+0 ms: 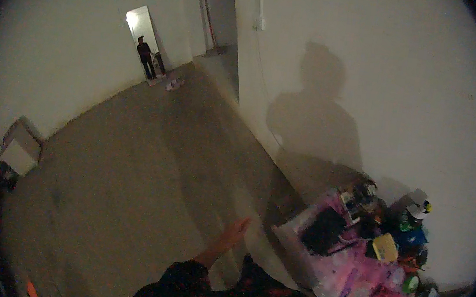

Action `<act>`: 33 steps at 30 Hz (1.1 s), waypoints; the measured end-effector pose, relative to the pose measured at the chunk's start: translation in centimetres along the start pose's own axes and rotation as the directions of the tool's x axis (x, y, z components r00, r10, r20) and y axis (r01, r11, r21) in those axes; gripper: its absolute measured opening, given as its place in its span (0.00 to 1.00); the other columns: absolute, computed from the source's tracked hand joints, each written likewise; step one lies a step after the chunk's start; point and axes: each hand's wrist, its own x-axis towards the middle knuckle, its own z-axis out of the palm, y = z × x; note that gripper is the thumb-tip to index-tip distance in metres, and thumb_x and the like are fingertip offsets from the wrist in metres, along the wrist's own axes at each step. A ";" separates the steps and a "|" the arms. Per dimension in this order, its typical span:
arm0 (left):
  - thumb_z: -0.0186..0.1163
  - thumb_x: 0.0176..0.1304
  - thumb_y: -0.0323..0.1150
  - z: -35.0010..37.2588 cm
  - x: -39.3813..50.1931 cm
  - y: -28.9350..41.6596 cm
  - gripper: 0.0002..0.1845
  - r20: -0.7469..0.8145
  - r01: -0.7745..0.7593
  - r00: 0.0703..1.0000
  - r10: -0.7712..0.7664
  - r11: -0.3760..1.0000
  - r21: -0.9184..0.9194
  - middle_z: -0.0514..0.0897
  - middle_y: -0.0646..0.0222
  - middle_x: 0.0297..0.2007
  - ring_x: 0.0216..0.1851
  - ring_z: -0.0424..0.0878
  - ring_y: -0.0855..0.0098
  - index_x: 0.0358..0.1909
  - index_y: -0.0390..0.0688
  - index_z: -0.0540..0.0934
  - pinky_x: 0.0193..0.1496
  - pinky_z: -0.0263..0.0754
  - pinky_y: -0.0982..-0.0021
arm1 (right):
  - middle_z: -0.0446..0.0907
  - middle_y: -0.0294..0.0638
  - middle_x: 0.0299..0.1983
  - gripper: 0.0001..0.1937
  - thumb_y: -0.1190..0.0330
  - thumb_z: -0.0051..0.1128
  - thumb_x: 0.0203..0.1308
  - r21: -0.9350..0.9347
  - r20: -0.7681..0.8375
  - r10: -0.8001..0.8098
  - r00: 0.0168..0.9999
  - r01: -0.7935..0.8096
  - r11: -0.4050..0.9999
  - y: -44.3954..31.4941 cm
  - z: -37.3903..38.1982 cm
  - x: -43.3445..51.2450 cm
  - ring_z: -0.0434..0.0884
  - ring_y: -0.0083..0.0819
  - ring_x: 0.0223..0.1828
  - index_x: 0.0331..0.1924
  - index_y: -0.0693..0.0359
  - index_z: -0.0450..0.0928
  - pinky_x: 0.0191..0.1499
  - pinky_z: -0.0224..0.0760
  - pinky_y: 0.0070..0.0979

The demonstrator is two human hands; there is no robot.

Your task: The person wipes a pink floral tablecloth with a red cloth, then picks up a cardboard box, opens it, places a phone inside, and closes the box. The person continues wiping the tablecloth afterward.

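Observation:
My left hand [236, 229] is stretched out over the bare floor, below a dark short sleeve. Nothing shows in it, but dim light and blur hide how its fingers are set. My right hand is out of view. Nearest to the left hand, on the right, is a low bed [347, 288] with a pink patterned cover. On the bed lie a black cloth-like thing [323, 231], a yellow box-like container [385, 247] and a heap of mixed items [409, 229] against the wall.
Brown floor [129, 171] stretches ahead to a doorway [219, 58]. A tall mirror [143, 36] leans on the far wall, reflecting a standing person; a small pale bundle [175, 83] lies beside it. At left stands a pale box-like object [19, 154]. My shadow falls on the right wall [402, 101].

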 end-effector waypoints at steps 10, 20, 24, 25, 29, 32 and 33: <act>0.55 0.76 0.38 -13.2 31.8 6.4 0.37 -0.181 -0.436 0.839 0.514 0.832 0.343 0.58 0.46 0.77 0.78 0.57 0.46 0.80 0.39 0.52 0.78 0.54 0.53 | 0.72 0.46 0.66 0.24 0.59 0.58 0.64 0.110 0.105 0.035 0.994 -0.047 0.993 -19.1 8.6 11.4 0.73 0.53 0.65 0.65 0.49 0.75 0.58 0.72 0.50; 0.59 0.72 0.45 -28.6 80.4 17.1 0.45 -0.225 -0.357 0.800 0.556 0.743 0.567 0.51 0.40 0.78 0.79 0.49 0.44 0.78 0.29 0.48 0.79 0.48 0.48 | 0.75 0.46 0.63 0.23 0.58 0.58 0.64 0.141 0.161 0.202 0.966 -0.225 0.964 -33.5 12.4 24.4 0.75 0.52 0.62 0.62 0.51 0.77 0.56 0.74 0.47; 0.59 0.71 0.48 -32.1 96.2 18.7 0.47 -0.248 -0.341 0.781 0.574 0.723 0.601 0.52 0.33 0.76 0.78 0.52 0.41 0.74 0.21 0.51 0.79 0.50 0.49 | 0.76 0.46 0.62 0.22 0.58 0.58 0.64 0.158 0.190 0.331 0.924 -0.361 0.919 -39.9 14.6 28.9 0.76 0.52 0.61 0.61 0.52 0.78 0.55 0.75 0.47; 0.60 0.70 0.48 -32.9 99.4 19.0 0.47 -0.234 -0.355 0.746 0.624 0.669 0.652 0.52 0.32 0.76 0.78 0.52 0.40 0.74 0.20 0.51 0.79 0.49 0.49 | 0.76 0.46 0.61 0.22 0.58 0.58 0.64 0.162 0.199 0.361 0.911 -0.394 0.905 -41.7 14.9 30.0 0.76 0.51 0.61 0.61 0.52 0.78 0.54 0.75 0.46; 0.60 0.70 0.48 -32.4 106.6 20.3 0.49 -0.265 -0.405 0.745 0.613 0.730 0.550 0.50 0.27 0.75 0.78 0.50 0.37 0.72 0.16 0.51 0.80 0.46 0.49 | 0.77 0.46 0.60 0.21 0.58 0.58 0.64 0.197 0.226 0.474 0.851 -0.516 0.834 -46.4 16.1 32.5 0.77 0.51 0.60 0.60 0.52 0.78 0.53 0.76 0.45; 0.60 0.70 0.46 -30.7 108.2 20.6 0.48 -0.417 -0.448 0.639 0.647 0.753 0.482 0.49 0.26 0.75 0.78 0.48 0.36 0.72 0.15 0.50 0.80 0.44 0.48 | 0.78 0.46 0.59 0.21 0.58 0.58 0.64 0.217 0.245 0.554 0.796 -0.602 0.769 -49.0 16.7 33.1 0.78 0.51 0.59 0.60 0.53 0.79 0.52 0.76 0.45; 0.60 0.70 0.46 -30.2 108.2 20.5 0.48 -0.439 -0.422 0.639 0.632 0.765 0.487 0.48 0.25 0.74 0.78 0.48 0.35 0.72 0.14 0.50 0.81 0.44 0.48 | 0.78 0.46 0.59 0.21 0.58 0.58 0.64 0.221 0.255 0.572 0.779 -0.623 0.750 -49.6 16.9 33.2 0.78 0.51 0.59 0.59 0.53 0.79 0.52 0.76 0.44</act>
